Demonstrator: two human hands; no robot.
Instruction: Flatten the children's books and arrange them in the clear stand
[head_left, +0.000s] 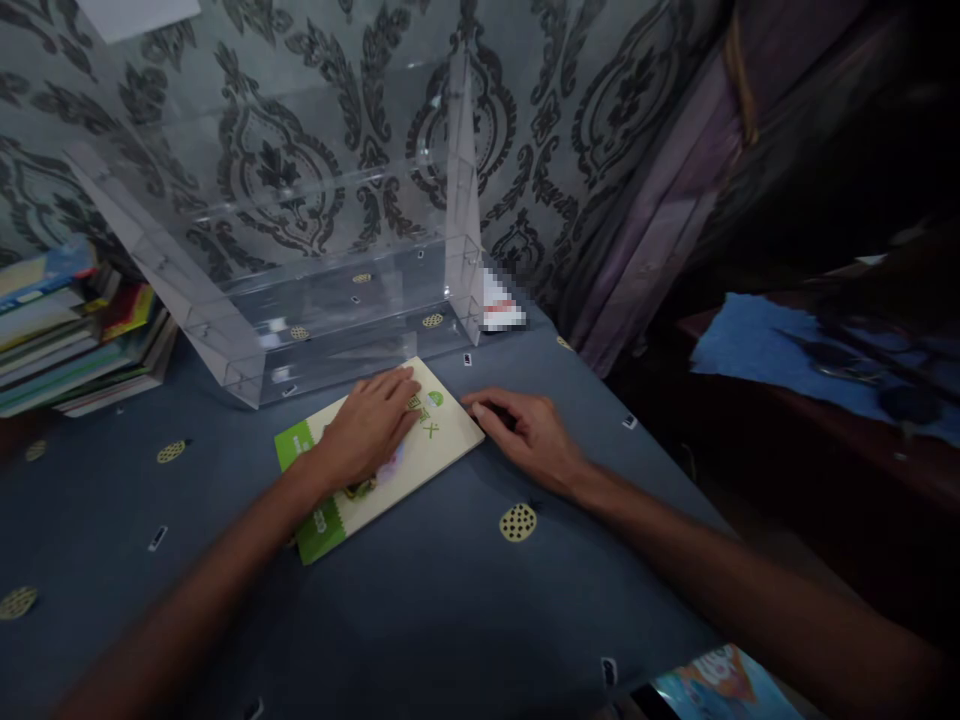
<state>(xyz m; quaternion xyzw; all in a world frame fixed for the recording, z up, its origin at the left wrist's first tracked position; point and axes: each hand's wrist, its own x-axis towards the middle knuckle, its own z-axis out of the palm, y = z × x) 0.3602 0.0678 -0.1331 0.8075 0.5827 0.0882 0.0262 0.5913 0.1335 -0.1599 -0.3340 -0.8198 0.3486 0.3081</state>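
A cream and green book (442, 440) with Chinese characters and a colourful picture on its cover lies flat and slanted on the cloth-covered table. Across its cover rests my left hand (373, 425), palm down with the fingers stretched out. My right hand (529, 435) is at the book's right edge, fingers curled and thumb tip close to the index fingertip. Whether a page or the cover's edge is between those tips cannot be made out. Just behind the book stands a clear plastic rack (352, 270) with tiers.
Stacked books (82, 340) stand left of the rack. A white blurred-out item (502, 303) lies by its right side. The dark blue tablecloth (450, 620) has a pineapple print. Right of the table are a purple curtain (652, 230) and a blue cloth (757, 350) with dark objects.
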